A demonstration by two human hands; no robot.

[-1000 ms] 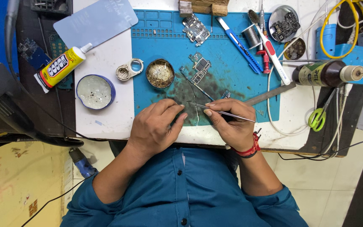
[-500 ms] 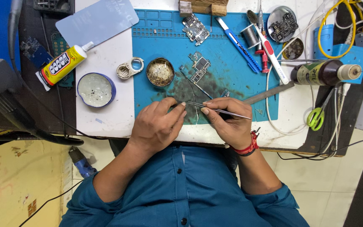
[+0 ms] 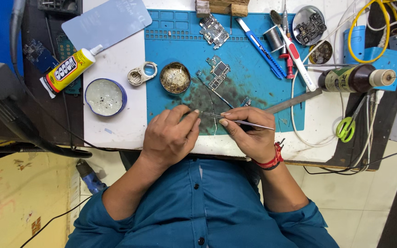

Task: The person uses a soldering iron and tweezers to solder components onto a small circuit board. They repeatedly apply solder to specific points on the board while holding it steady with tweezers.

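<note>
A blue mat (image 3: 253, 87) smudged dark lies on the white tabletop (image 3: 116, 124), beside a yellow glue tube (image 3: 70, 70), green-handled scissors (image 3: 345, 128) and a brown bottle (image 3: 357, 78).

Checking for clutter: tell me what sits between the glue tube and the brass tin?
In the head view, a small loupe lies between glue tube and brass tin.

The person wears a blue button-up shirt (image 3: 198, 206), its placket running down the middle of the chest with small dark buttons, one near the bottom edge of the view. Both sleeves are rolled or pushed up past the elbows, bunched in folds at the upper arms. Forearms are bare. On the right wrist sits a red thread band (image 3: 272, 160), wound several times, with loose ends.
</note>
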